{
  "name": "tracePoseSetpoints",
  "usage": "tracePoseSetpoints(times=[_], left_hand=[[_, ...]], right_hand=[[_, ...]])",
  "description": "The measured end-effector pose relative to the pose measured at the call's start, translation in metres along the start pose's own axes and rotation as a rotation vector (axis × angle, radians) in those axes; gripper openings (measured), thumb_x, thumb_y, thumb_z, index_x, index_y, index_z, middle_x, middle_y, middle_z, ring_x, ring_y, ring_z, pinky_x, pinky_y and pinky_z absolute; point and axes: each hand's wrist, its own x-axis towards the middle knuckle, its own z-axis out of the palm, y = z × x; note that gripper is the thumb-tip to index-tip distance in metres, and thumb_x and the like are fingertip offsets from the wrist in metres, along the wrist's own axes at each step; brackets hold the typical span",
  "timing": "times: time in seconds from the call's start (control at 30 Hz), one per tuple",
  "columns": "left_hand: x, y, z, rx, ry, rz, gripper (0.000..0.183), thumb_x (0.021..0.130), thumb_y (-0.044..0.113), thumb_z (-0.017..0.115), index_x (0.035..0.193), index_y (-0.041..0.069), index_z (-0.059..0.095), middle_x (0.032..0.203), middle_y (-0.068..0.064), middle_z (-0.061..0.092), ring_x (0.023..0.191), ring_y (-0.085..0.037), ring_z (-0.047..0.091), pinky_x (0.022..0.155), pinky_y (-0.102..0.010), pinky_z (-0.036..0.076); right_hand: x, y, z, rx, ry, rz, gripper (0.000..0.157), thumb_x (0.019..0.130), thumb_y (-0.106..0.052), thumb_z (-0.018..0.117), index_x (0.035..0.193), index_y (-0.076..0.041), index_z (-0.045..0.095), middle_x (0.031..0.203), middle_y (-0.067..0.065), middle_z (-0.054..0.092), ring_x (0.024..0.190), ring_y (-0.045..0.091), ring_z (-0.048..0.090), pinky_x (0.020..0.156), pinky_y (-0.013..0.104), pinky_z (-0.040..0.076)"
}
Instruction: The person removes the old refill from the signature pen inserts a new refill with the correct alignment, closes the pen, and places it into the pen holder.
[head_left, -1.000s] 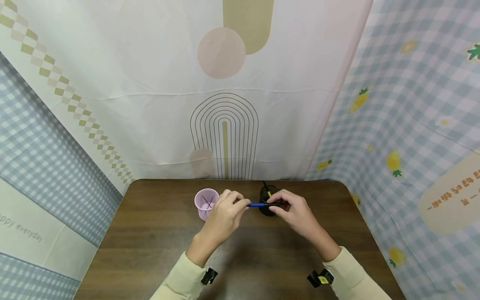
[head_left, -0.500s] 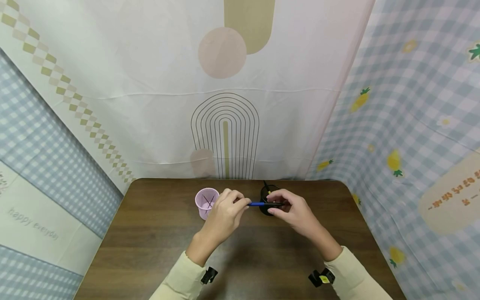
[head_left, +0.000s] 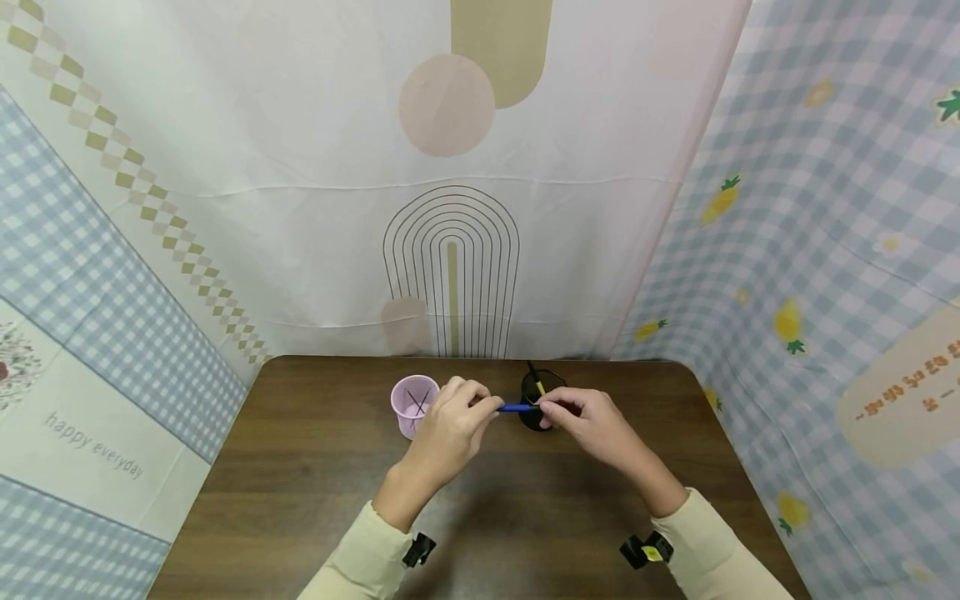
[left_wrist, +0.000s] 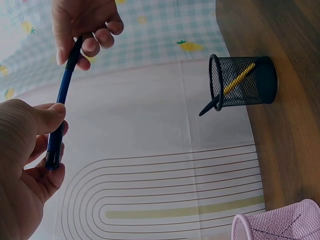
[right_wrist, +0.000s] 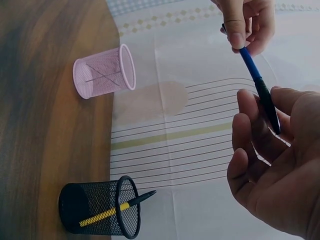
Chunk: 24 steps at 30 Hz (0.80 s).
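A pen (head_left: 516, 408) with a blue barrel and a black front section is held level above the table between both hands. My left hand (head_left: 453, 421) pinches its blue end between thumb and fingers. At the black section, my right hand (head_left: 596, 425) has its thumb and fingertips on either side of the pen. The right wrist view shows the pen's dark tip (right_wrist: 275, 125) pointing in towards the right palm. Just behind the right fingers stands a black mesh pen cup (left_wrist: 262, 90), upright on the table, with a yellow and black pen (right_wrist: 107, 215) leaning in it.
A pink mesh pen cup (head_left: 408, 425) stands to the left, partly behind the left hand. Thin dark crossing lines show through its mesh. The brown wooden table (head_left: 300, 467) ends at a hanging patterned cloth (head_left: 322, 250) at the back, and checked cloth (head_left: 750, 292) hangs at the right.
My right fingers have come together and shifted left along the pen, now covering most of its black section. My left hand keeps its grip in about the same place.
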Motion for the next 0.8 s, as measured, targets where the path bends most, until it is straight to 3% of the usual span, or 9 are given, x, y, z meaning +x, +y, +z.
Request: tracePoseSetpoints(times=[0.43, 0.63, 0.8], left_hand=[[-0.0002, 0.0003, -0.0014, -0.008, -0.001, -0.008, 0.009, 0.092, 0.008, 0.076, 0.101, 0.010, 0.076, 0.096, -0.004, 0.067, 0.088, -0.021, 0.059, 0.078, -0.032, 0.053], [-0.0007, -0.0005, -0.0003, -0.012, 0.005, -0.006, 0.010, 0.091, 0.008, 0.076, 0.101, 0.010, 0.076, 0.096, -0.004, 0.067, 0.088, -0.021, 0.059, 0.079, -0.032, 0.053], [-0.0008, -0.0011, 0.0001, -0.022, 0.009, -0.006, 0.010, 0.090, 0.007, 0.077, 0.100, 0.009, 0.076, 0.095, -0.004, 0.067, 0.087, -0.022, 0.059, 0.078, -0.032, 0.052]], right_hand=[[-0.0012, -0.0042, 0.0015, -0.008, 0.068, -0.046, 0.010, 0.097, -0.024, 0.073, 0.104, -0.020, 0.076, 0.093, -0.001, 0.074, 0.067, 0.010, 0.057, 0.058, 0.025, 0.048], [-0.0029, -0.0072, 0.0044, 0.016, 0.089, -0.064, 0.012, 0.094, -0.014, 0.075, 0.105, -0.018, 0.073, 0.104, 0.003, 0.073, 0.074, 0.010, 0.061, 0.064, 0.026, 0.053], [-0.0034, -0.0081, 0.0069, 0.036, 0.110, -0.077, 0.015, 0.092, -0.009, 0.076, 0.104, -0.017, 0.072, 0.103, 0.003, 0.073, 0.077, 0.009, 0.064, 0.066, 0.026, 0.056]])
